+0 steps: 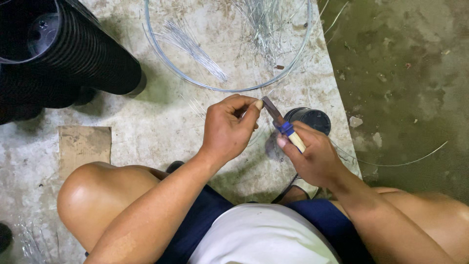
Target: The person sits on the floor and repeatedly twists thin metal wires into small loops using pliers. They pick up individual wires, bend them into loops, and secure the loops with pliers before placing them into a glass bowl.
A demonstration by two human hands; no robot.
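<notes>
1. Right hand (312,156): fist closed around the pale handle of a small tool (284,126), blue band just above the grip, dark reddish tip slanting up and left toward the other hand.
2. Left hand (228,128): fingers curled in tight, thumb pressed against forefinger, pinching something thin right at the tool's tip; too fine to make out, probably a strand of wire.
3. Tool thus between the two hands, tip touching or just beside the left thumb, handle buried in the right palm.
4. Directly behind the right hand: a small black pot (309,119), upright on the concrete slab (161,122), partly hidden by the knuckles.
5. Farther up the slab: a large wire hoop (168,61) lying flat, with bundles of thin cut wires (195,51) inside it, well apart from both hands.
6. Top left: a stack of black ribbed pots (73,54) lying on its side, clear of the hands.
7. Left of the left forearm: a flat piece of cardboard (84,144) on the slab, just above a bare knee.
8. Right of the slab: dirty greenish floor (405,73), a long loose wire (405,161) curving across it near the right wrist.
9. Nothing between the hands and the tool; only the right hand blocking part of the small pot.
</notes>
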